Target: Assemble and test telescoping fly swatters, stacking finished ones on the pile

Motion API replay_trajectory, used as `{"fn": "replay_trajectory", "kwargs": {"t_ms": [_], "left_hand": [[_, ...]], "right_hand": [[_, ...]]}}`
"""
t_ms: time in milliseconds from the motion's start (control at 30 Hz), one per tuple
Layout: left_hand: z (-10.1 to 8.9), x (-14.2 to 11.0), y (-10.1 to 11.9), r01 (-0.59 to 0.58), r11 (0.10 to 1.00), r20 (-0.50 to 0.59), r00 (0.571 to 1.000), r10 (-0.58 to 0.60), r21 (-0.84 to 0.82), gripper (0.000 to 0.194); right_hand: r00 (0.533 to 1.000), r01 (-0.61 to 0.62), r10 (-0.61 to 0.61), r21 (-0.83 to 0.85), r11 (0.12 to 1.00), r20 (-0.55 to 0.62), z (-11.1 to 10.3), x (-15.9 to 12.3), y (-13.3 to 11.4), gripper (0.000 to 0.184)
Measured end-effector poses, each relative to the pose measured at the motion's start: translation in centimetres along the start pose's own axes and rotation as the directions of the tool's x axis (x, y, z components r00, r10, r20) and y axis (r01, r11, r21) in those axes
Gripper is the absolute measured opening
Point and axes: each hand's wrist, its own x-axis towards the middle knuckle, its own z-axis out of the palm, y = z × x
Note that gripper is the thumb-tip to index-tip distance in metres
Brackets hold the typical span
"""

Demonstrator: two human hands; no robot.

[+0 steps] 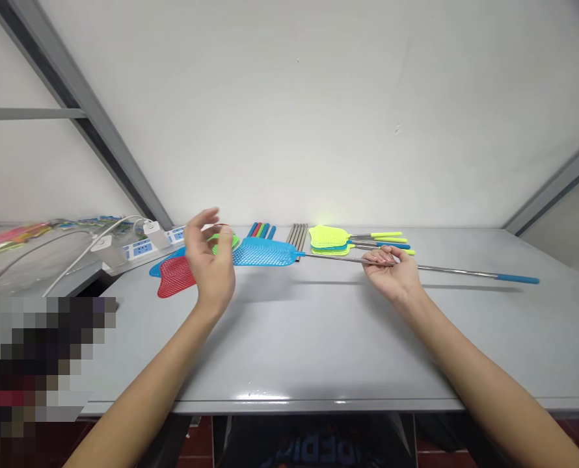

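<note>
Plastic bags: clear, crinkled plastic lies at the far left, with pink and yellow pieces in or under it; which, I cannot tell.
Blue fly swatter: above the grey table, perforated flat head to the left, thin shiny metal rod running right to a smooth blue grip.
Right hand: fingertips and thumb closed on the rod, palm turned up.
Left hand: raised by the swatter's head, fingers loosely curved and thumb wide of them; contact cannot be told.
Left pile: red mesh head overlapping a blue one, a green mesh head partly hidden.
Back row: coloured tubes, metal rods, then stacked yellow-green swatters.
Left rear: white power strip with plugged adapters.
Edges: wall behind; grey surface between rod and front edge.
</note>
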Motion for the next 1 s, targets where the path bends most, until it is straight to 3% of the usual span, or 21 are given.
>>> {"fn": "replay_trajectory", "kwargs": {"t_ms": [67,100,167,233,333,467,533,600,800,1000], "left_hand": [[-0.2,0.0,0.8,-0.113,0.983,0.295,0.953,0.066,0.144,0.018],[-0.3,-0.1,1.1,-0.123,0.976,0.446,0.895,0.03,0.181,0.016],[-0.4,-0.4,1.1,-0.093,0.967,0.671,0.735,-0.094,0.236,0.017],[-0.5,-0.8,0.4,-0.071,0.957,0.766,0.617,-0.179,0.281,0.022],[-0.7,-1.4,-0.8,-0.049,0.936,0.81,0.519,-0.273,0.347,0.033],[-0.4,-2.3,-1.1,-0.296,0.881,0.906,0.327,-0.27,0.369,0.038],[0.0,-2.9,-0.7,-0.416,0.844,0.932,0.268,-0.242,0.339,0.033],[0.4,-3.5,-0.3,-0.48,0.824,0.948,0.245,-0.203,0.3,0.028],[0.9,-4.4,-0.1,-0.64,0.716,0.944,0.32,-0.083,0.28,0.016],[1.2,-4.8,0.3,-0.696,0.659,0.942,0.33,-0.059,0.285,0.025]], "right_hand": [[1.0,-0.008,0.008,-0.003,1.0,0.002,-0.1,0.0,-0.1,0.018],[1.0,-0.012,0.012,-0.013,1.0,0.003,-0.1,0.1,-0.1,0.018],[1.0,-0.017,0.018,-0.043,0.999,0.014,-0.3,0.1,-0.2,0.018],[0.999,-0.012,0.015,-0.077,0.997,0.046,-0.3,0.2,-0.2,0.018],[0.993,-0.005,0.019,-0.125,0.992,0.114,-0.3,0.2,-0.2,0.019],[0.979,-0.017,0.046,-0.146,0.989,0.199,0.0,0.1,-0.2,0.022],[0.976,-0.017,0.046,-0.133,0.991,0.214,0.1,0.1,-0.1,0.022],[0.977,-0.011,0.036,-0.12,0.993,0.208,0.1,0.2,0.0,0.022],[0.994,-0.031,0.046,-0.143,0.989,0.099,-0.2,0.8,-0.4,0.028],[0.996,-0.023,0.033,-0.111,0.994,0.086,-0.2,0.9,-1.6,0.033]]}}
